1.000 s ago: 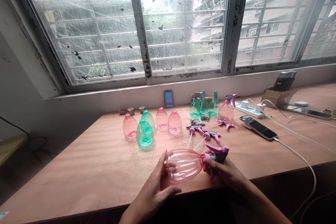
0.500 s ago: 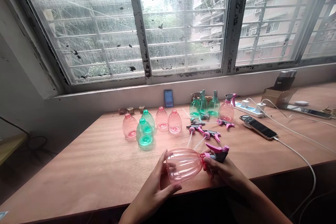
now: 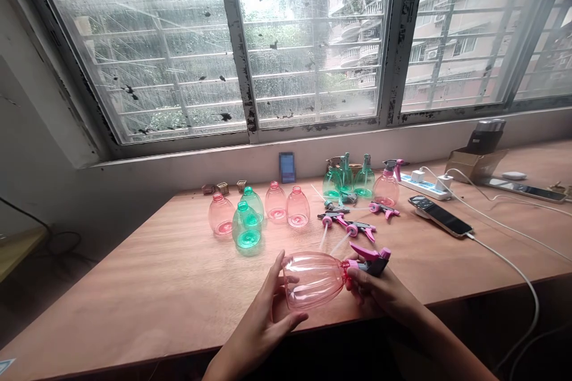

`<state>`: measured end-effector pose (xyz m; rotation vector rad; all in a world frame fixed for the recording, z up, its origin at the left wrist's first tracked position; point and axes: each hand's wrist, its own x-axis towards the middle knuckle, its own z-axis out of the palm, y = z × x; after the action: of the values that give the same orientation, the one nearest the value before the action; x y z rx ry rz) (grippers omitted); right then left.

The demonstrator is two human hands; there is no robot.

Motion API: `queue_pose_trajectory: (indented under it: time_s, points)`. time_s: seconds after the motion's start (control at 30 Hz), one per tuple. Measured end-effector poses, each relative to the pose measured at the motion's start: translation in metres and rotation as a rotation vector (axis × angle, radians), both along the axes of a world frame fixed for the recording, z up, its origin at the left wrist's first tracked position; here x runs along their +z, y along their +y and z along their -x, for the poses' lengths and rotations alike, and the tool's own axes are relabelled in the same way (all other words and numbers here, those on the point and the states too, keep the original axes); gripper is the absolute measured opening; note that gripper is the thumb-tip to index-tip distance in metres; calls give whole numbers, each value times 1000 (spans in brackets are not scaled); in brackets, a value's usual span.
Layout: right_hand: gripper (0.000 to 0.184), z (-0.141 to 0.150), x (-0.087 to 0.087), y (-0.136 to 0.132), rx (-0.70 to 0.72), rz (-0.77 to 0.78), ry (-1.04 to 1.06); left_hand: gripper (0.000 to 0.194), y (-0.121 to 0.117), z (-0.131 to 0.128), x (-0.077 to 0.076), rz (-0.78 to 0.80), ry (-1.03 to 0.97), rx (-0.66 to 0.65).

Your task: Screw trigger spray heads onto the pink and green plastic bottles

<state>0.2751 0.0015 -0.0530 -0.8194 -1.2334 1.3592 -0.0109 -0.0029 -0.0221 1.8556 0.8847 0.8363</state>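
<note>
A clear pink spray bottle (image 3: pixel 313 281) lies on its side in the air above the table's front edge, its base to the left. My left hand (image 3: pixel 272 303) cups that base, fingers behind it and thumb below. At the neck, my right hand (image 3: pixel 373 289) is closed around the collar of the pink and grey trigger sprayer (image 3: pixel 373 256), which sits on the bottle's mouth. Just beyond lie loose pink trigger sprayers, one (image 3: pixel 361 230) with its tube pointing toward the bottle. Some right-hand fingers are hidden behind the neck.
Open-topped pink bottles (image 3: pixel 298 208) and green bottles (image 3: pixel 247 229) stand left of centre. Green spray bottles (image 3: pixel 364 178) and a pink one (image 3: pixel 385 189) are at the back. To the right are a phone (image 3: pixel 440 217), a power strip (image 3: pixel 426 187) and white cables.
</note>
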Motion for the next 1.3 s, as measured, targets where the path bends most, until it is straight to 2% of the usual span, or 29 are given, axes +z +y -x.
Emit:
queue_pose_trajectory:
  time_s: [0.4,1.3]
  points:
    - [36,-1,-4,2,18,-17,-14,96,-2,1,0,25,15,-6]
    - [37,0,-1,1,8,3,-20,95,-3,0,3,-9,60,26]
